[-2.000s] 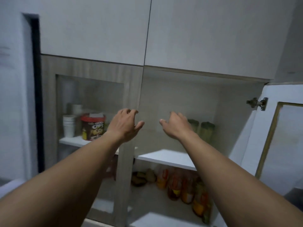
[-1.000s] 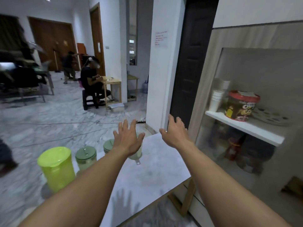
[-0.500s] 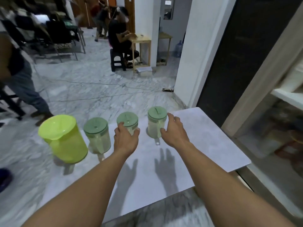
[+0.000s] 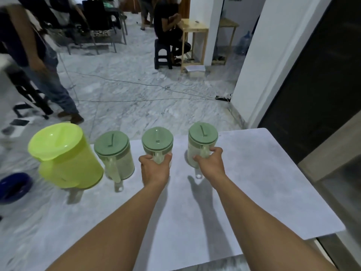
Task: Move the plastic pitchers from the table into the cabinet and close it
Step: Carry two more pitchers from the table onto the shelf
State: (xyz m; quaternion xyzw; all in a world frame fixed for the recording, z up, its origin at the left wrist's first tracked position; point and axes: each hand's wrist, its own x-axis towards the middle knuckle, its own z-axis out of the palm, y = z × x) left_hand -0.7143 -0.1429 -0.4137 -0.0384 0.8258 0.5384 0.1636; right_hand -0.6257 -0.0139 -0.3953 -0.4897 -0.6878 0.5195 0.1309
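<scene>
Several plastic pitchers stand in a row on the white table point(image 4: 254, 192). At the far left is a lime-green open pitcher point(image 4: 64, 159). Beside it stands a clear pitcher with a green lid point(image 4: 114, 151), untouched. My left hand point(image 4: 155, 169) is wrapped around the handle of the middle clear pitcher point(image 4: 157, 140). My right hand point(image 4: 210, 163) grips the handle of the right clear pitcher point(image 4: 202, 137). Both held pitchers look upright on the table. The cabinet edge point(image 4: 330, 157) shows only at the right border.
A person in jeans point(image 4: 37, 61) stands on the marble floor to the left, another sits on a stool point(image 4: 166, 32) by a small wooden table. Cables point(image 4: 136, 85) run across the floor. A white pillar point(image 4: 259, 55) and a dark doorway point(image 4: 312, 75) are at the right.
My view swung from the open cabinet down to the table. Both hands reached the two right-hand pitchers and closed around their handles.
</scene>
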